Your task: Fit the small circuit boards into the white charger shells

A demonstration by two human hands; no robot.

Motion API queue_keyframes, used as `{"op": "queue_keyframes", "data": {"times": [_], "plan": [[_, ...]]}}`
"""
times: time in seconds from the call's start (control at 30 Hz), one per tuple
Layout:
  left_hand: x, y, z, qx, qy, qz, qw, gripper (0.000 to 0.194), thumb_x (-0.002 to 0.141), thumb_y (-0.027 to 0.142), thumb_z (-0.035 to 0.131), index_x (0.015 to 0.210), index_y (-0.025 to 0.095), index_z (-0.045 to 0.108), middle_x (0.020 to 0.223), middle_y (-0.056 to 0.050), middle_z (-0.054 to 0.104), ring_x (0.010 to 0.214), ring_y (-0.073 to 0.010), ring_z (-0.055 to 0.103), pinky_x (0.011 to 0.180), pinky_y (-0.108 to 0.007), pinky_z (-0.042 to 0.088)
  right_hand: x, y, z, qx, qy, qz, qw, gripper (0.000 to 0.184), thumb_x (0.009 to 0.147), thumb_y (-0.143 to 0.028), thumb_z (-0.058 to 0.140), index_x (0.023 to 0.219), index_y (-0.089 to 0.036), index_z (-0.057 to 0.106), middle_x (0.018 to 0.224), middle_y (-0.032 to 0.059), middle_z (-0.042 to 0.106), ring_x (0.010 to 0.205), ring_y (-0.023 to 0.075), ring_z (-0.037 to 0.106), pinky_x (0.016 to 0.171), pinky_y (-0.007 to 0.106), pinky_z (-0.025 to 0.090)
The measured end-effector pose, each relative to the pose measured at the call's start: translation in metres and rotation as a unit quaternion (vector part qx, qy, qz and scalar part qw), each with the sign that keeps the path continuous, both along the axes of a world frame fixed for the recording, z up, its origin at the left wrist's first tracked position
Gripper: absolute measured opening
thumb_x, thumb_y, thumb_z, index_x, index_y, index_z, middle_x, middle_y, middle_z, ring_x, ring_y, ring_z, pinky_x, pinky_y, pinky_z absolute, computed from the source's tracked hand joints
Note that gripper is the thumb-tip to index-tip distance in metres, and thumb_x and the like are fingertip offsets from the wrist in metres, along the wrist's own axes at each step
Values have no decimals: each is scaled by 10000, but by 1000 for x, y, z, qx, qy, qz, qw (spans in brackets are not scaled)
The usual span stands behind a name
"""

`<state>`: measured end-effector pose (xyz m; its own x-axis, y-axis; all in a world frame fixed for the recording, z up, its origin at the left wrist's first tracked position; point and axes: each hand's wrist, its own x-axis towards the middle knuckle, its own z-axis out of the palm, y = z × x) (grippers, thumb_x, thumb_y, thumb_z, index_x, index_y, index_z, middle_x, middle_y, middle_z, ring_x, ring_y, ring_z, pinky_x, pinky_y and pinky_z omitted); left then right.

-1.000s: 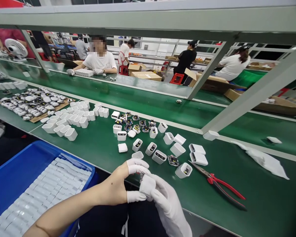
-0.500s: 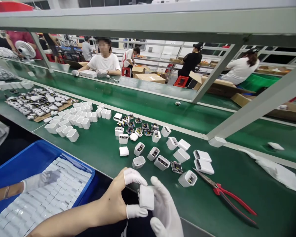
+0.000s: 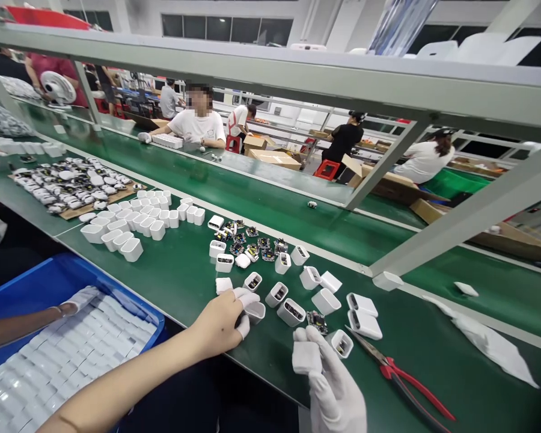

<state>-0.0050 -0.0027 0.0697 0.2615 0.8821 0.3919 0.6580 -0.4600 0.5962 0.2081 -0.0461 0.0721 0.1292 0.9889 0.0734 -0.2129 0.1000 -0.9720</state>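
My right hand (image 3: 336, 385), in a white glove, pinches a small white squarish plastic piece (image 3: 306, 358) between thumb and fingertips above the table's front edge. My left hand (image 3: 228, 319) has white covers on its fingertips. Its thumb and finger close round the left side of an open white plastic casing (image 3: 256, 311) standing on the green table; the fingers partly hide it. Around it stand several white casings with circuit boards inside, such as one casing (image 3: 294, 313). A bare circuit board (image 3: 317, 322) lies just behind my right hand.
Red-handled pliers (image 3: 390, 367) lie on the right, near a crumpled white sheet (image 3: 487, 337). Rows of empty casings (image 3: 130, 222) and a heap of white parts (image 3: 72, 183) occupy the left. Another person's gloved hand (image 3: 79, 299) is in a blue bin (image 3: 160, 328). A slanted post (image 3: 469, 204) rises right.
My left hand has let go of the small white piece and moved forward to the open casing. My right hand now holds that piece, slightly farther right. The view has tilted up.
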Motion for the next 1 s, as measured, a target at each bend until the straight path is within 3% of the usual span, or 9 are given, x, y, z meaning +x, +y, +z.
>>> {"op": "queue_keyframes", "data": {"times": [0.1, 0.27, 0.33, 0.4, 0.47, 0.6, 0.77, 1.0], "plan": [[2, -4, 5, -5, -33, -11, 999, 567, 741, 52, 519, 1289, 199, 526, 1290, -114, 573, 1190, -257, 562, 1049, -424, 469, 1, 2, 7, -3, -12, 17, 1000, 495, 753, -343, 798, 1218, -239, 661, 1144, 104, 719, 1109, 322, 652, 950, 476, 534], [23, -9, -2, 3, -21, 84, 996, 677, 756, 294, 682, 1364, 123, 435, 1309, -213, 522, 1206, -390, 512, 992, -569, 465, -1, 11, 11, 7, -64, 48, 997, 446, 758, -270, 799, 1184, -247, 673, 1191, 113, 702, 1112, 310, 654, 988, 481, 523], [31, -8, -7, 0, -20, 104, 994, 635, 797, 274, 648, 1369, 114, 425, 1234, -217, 559, 1148, -387, 540, 945, -577, 481, -2, 12, 10, 23, -81, 61, 995, 403, 754, -243, 800, 1141, -240, 691, 1181, 116, 706, 1092, 301, 665, 968, 457, 542], [34, -8, -8, -14, -55, 60, 997, 625, 823, 187, 589, 1409, 139, 377, 1157, -169, 602, 1077, -321, 582, 931, -510, 503, -1, 12, 8, 43, -84, 73, 993, 404, 743, -216, 806, 1129, -247, 690, 1165, 112, 714, 1079, 293, 672, 939, 433, 563], [32, -10, -6, -51, -103, -33, 993, 726, 805, 131, 580, 1467, 190, 288, 1168, -117, 613, 1052, -257, 605, 945, -429, 508, 0, 10, 6, 57, -89, 81, 991, 413, 736, -202, 808, 1127, -255, 685, 1148, 106, 721, 1058, 283, 682, 916, 416, 579], [22, -16, 3, -162, -195, -161, 954, 897, 758, 91, 621, 1517, 254, 170, 1262, -77, 581, 1120, -218, 608, 1001, -371, 482, 2, 9, 8, 67, -146, 88, 983, 402, 751, -209, 796, 1133, -254, 681, 1139, 95, 713, 1038, 260, 684, 918, 383, 580], [19, -16, 7, -221, -265, -210, 915, 947, 749, 47, 625, 1528, 269, 135, 1253, -64, 596, 1135, -199, 608, 1038, -383, 461, -2, 16, 8, 127, -229, 112, 959, 366, 790, -218, 759, 1142, -260, 670, 1122, 75, 677, 1043, 253, 655, 920, 396, 570], [18, -15, 6, -220, -246, -205, 922, 914, 761, 80, 625, 1525, 255, 155, 1290, -87, 587, 1125, -210, 617, 1042, -398, 462, -1, 24, 3, 183, -300, 146, 925, 453, 845, -188, 704, 1264, -307, 577, 1203, 66, 631, 1119, 246, 610, 962, 411, 531]]}}
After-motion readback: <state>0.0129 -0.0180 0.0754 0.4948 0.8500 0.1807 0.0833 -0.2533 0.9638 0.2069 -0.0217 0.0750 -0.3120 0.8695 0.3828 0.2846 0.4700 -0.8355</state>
